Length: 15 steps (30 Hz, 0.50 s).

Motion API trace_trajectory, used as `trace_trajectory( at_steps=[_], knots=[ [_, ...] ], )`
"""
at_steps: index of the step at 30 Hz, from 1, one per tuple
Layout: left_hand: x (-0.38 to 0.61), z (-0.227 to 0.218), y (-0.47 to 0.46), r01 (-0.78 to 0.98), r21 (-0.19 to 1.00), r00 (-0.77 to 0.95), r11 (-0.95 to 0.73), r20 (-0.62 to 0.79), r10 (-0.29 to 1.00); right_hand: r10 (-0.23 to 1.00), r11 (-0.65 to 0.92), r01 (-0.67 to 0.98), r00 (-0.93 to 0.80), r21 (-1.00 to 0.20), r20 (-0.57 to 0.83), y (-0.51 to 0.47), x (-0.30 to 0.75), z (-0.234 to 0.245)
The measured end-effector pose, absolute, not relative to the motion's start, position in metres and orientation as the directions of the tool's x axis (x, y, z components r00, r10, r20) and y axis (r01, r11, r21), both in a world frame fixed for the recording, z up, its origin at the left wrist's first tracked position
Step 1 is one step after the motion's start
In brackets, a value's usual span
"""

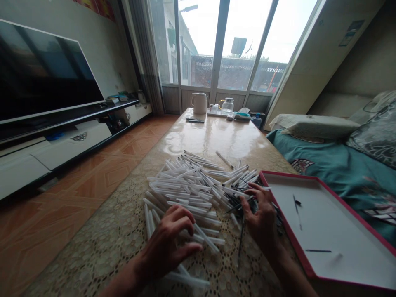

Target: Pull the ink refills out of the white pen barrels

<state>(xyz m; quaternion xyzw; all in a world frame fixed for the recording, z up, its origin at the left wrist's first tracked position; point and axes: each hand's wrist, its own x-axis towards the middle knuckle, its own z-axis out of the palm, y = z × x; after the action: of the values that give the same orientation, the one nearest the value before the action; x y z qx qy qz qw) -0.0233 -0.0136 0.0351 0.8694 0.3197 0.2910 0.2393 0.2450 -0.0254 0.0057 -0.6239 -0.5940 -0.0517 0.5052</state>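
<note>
My left hand [171, 239] is over the near edge of a heap of translucent white pen barrels [188, 185]. Its fingers are curved, with a gap between thumb and forefinger, and one loose barrel [206, 239] lies beside the fingertips. My right hand [260, 210] hovers over a cluster of thin dark pen refills [232, 200] at the heap's right side. Its thumb and fingers are apart, and I see nothing gripped between them. A single dark refill [240, 243] lies below that hand. Part of the cluster is hidden behind the right hand.
A shallow red-rimmed white box tray [318, 270] at right holds a few pen parts. Toward the table's far end [213, 136] stand a pale kettle [199, 103], a glass jug [228, 106] and a tissue pack [243, 114]. A bed with green cover [309, 148] borders the right.
</note>
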Motion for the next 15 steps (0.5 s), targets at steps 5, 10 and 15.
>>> trace_trajectory(
  at_steps=[5, 10, 15],
  knots=[
    [-0.023, 0.052, -0.02, 0.325, 0.532, 0.857, -0.782, 0.183, 0.481, 0.746, 0.357, 0.379, 0.433, -0.854, 0.505, -0.041, 0.237, 0.02],
    [-0.031, 0.053, -0.024, 0.374, 0.508, 0.848, -0.776, 0.151, 0.508, 0.645, 0.436, 0.32, 0.541, -0.841, 0.54, -0.05, 0.227, 0.029],
    [-0.032, 0.045, -0.024, 0.454, 0.437, 0.828, -0.777, 0.115, 0.549, 0.712, 0.381, 0.432, 0.427, -0.818, 0.557, -0.054, 0.221, 0.021]
  ],
)
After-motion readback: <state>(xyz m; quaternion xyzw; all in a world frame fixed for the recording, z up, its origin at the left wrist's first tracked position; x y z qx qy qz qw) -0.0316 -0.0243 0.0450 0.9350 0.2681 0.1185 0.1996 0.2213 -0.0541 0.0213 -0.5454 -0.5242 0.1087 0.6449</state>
